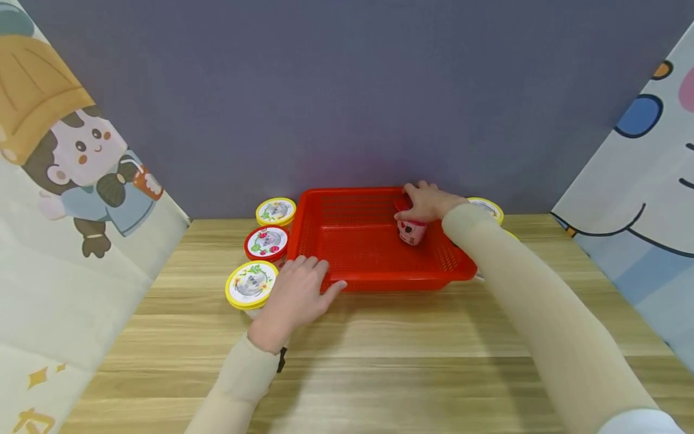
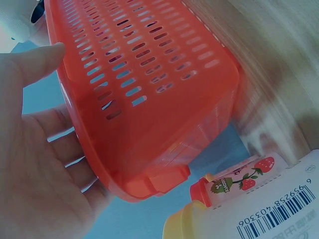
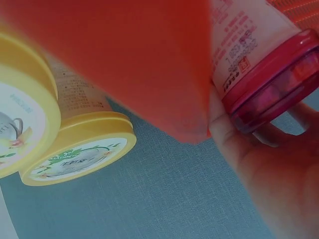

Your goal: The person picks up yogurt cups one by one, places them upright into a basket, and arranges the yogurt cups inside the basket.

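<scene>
A red basket [image 1: 374, 284] with slotted walls lies on the wooden table against the grey-blue backdrop. At its front left corner my left hand [image 1: 293, 295] rests on the rim, fingers spread and loosely bent; the left wrist view shows this hand [image 2: 55, 144] beside the basket's outer wall [image 2: 164, 109]. Inside the basket's right part, my right hand [image 1: 428, 204] grips a pink cup [image 1: 412, 232] from above, tilted. The right wrist view shows the cup's dark red lid [image 3: 274, 87] against the palm of that hand [image 3: 274, 154].
Left of the basket stand tubs with yellow lids [image 1: 252, 286] [image 1: 275, 211] and one with a red lid [image 1: 267, 242]. On the right, yellow-lidded tubs [image 1: 486, 208] are partly hidden by the right arm. Printed panels flank the table [image 1: 368, 374].
</scene>
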### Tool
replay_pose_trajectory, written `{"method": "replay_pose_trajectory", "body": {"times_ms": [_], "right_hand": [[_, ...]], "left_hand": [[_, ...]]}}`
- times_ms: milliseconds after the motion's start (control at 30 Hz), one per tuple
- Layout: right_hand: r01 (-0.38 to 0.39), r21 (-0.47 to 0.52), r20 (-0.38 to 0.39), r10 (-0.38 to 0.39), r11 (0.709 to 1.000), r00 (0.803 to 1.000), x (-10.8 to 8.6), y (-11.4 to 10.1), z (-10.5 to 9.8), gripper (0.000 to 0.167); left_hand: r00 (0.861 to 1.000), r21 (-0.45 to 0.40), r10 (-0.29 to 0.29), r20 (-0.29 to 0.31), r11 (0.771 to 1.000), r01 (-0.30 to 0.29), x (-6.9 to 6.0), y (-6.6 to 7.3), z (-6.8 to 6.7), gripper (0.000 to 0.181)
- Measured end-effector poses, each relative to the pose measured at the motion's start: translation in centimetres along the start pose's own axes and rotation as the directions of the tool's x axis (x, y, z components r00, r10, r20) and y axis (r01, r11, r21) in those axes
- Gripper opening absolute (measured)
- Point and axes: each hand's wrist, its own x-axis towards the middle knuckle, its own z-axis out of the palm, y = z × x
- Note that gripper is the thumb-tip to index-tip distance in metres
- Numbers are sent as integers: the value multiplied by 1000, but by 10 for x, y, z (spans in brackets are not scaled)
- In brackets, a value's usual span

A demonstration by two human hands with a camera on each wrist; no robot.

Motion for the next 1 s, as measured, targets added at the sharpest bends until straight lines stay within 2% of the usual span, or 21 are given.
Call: {"method": "replay_pose_trajectory", "body": {"times_ms": [267,433,767,1000], "right_hand": [[-34,-21,34,35,999,999,-6,-4,-2,90],[-44,-68,5,44,997,999,-11,-9,-6,88],[9,-89,-32,-11,996,999,-18,-2,-11,92],[61,-74,-52,-65,995,997,-30,2,-11,96]], "left_hand": [[1000,8,4,1,1000,-4,0,1,0,39],[1000,4,-5,11,1000,5,0,1,-1,39],[1000,8,-7,3,1000,7,1,2,0,39],[1000,11,-10,6,1000,10,3,2,3,39]]}}
